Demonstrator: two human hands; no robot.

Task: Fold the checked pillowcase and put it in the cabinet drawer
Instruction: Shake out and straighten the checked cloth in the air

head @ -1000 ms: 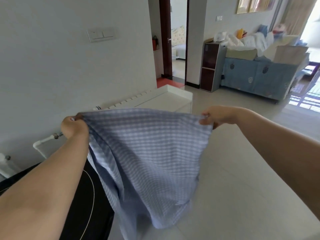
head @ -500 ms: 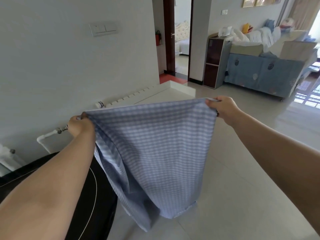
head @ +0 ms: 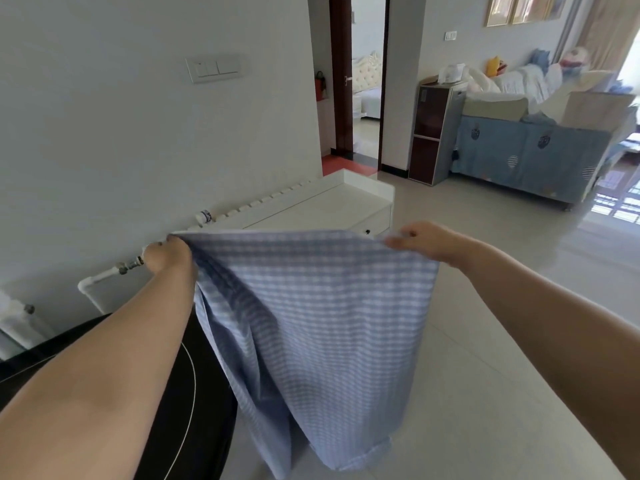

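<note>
The blue-and-white checked pillowcase (head: 318, 327) hangs in the air in front of me, stretched flat along its top edge. My left hand (head: 168, 255) pinches the top left corner, my right hand (head: 420, 242) the top right corner. The cloth's left side bunches in folds below my left hand, and its lower end dangles above the floor. Behind the cloth, against the wall, stands a low white cabinet (head: 332, 209) with a small dark knob (head: 367, 232) on its front. The pillowcase hides most of its front.
A black rounded seat or table (head: 194, 393) sits at lower left under my left arm. White radiator pipes (head: 104, 277) run along the wall. A doorway (head: 360, 81) opens ahead; a dark shelf unit (head: 431, 129) and a blue-covered sofa (head: 526, 157) stand at right. Pale floor tiles (head: 502, 375).
My right hand has shifted slightly and the top edge is pulled straighter. The cloth hangs flatter and longer than a second ago.
</note>
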